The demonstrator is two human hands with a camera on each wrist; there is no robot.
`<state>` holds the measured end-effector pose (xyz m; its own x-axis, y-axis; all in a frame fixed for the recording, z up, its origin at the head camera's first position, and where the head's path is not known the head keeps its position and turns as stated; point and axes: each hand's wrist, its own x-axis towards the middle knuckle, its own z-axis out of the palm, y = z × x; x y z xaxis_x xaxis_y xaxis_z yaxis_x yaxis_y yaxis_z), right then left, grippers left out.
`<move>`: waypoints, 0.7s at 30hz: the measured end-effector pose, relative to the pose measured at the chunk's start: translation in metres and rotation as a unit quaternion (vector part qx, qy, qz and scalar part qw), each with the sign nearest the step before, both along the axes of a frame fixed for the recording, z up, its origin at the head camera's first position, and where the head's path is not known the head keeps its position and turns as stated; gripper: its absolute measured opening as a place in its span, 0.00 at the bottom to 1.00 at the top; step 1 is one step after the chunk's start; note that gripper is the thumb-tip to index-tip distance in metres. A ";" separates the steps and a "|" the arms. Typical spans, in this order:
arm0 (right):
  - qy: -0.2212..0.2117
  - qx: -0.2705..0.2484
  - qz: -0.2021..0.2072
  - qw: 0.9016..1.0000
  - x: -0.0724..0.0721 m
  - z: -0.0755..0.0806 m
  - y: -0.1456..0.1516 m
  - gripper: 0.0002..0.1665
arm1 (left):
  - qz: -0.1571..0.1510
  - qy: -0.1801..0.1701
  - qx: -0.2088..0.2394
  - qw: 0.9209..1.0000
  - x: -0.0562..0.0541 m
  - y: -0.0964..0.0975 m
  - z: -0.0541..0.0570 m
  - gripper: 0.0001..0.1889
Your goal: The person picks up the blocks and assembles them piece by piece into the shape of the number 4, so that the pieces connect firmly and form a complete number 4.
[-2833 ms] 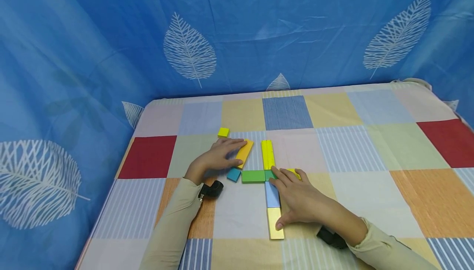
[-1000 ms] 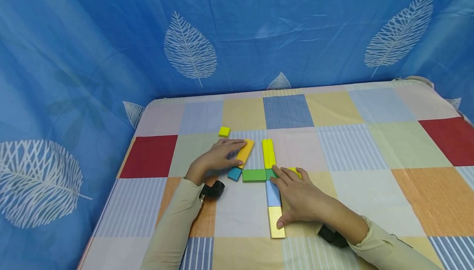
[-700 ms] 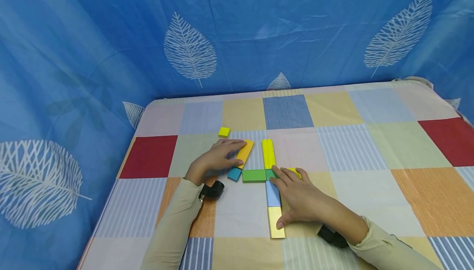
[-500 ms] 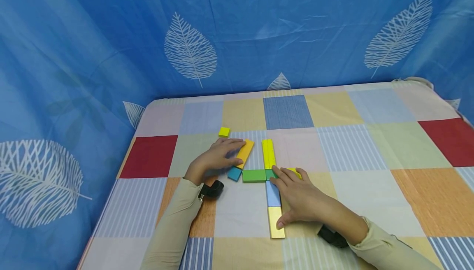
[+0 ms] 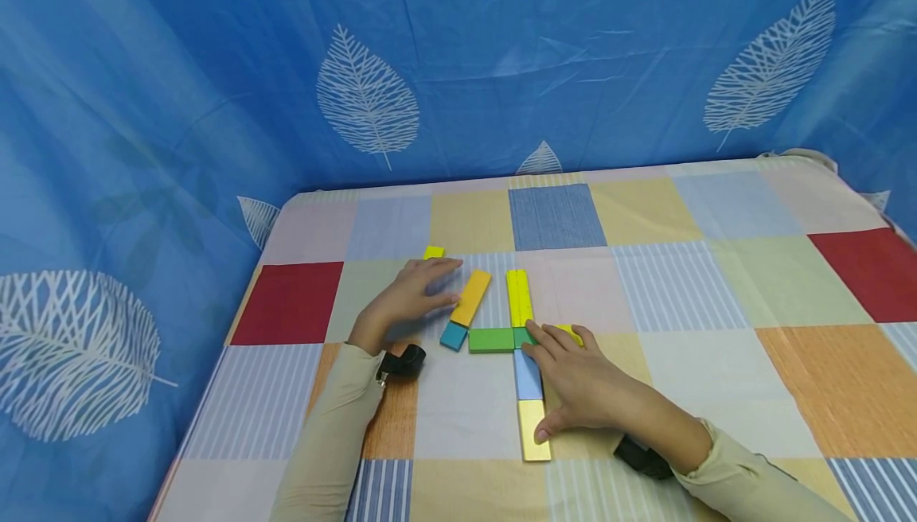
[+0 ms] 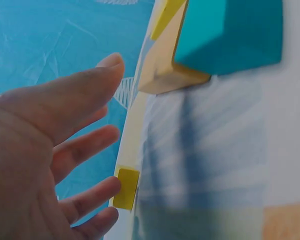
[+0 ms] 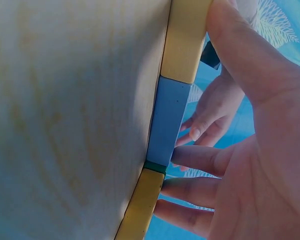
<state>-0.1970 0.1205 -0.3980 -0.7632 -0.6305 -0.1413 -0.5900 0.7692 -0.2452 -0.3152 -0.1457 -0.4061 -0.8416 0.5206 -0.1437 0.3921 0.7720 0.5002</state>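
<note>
In the head view my left hand [image 5: 404,299] hovers just left of a tilted orange block [image 5: 472,298], fingers spread and holding nothing. A small teal-blue block [image 5: 454,336] sits at that block's lower end. My right hand [image 5: 583,383] rests over a cross of flat blocks, fingers extended. Its thumb lies on the pale yellow block [image 5: 533,434]; its fingertips touch near the small dark-green centre block [image 5: 521,336] and a yellow block [image 5: 571,332], partly hidden. The cross also has a blue block [image 7: 168,120], a green block [image 5: 492,340] and a bright yellow piece [image 5: 519,298].
A small bright yellow block [image 5: 434,252] lies behind my left hand, partly covered by it. A patchwork cloth [image 5: 688,283] covers the table, and a blue leaf-print curtain [image 5: 501,52] hangs along its back and left.
My left hand has let go of the orange block and drawn back to the left, now overlapping the small yellow block. The right hand and the blocks have stayed where they were.
</note>
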 end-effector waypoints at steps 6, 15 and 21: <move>0.002 0.001 0.001 1.000 0.000 -0.001 0.000 0.66 | 0.031 0.026 0.024 0.999 -0.003 -0.006 -0.001 0.32; 0.004 -0.001 -0.001 1.000 0.000 -0.001 0.001 0.66 | 0.055 0.062 0.041 0.996 -0.010 -0.012 -0.008 0.33; -0.006 -0.002 0.001 1.000 0.001 -0.002 0.001 0.66 | 0.081 0.045 0.050 0.994 -0.015 -0.015 -0.015 0.33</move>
<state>-0.1957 0.1212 -0.4002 -0.7603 -0.6324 -0.1484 -0.5882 0.7672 -0.2559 -0.3300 -0.1611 -0.4215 -0.9228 0.3847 -0.0189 0.3129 0.7774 0.5456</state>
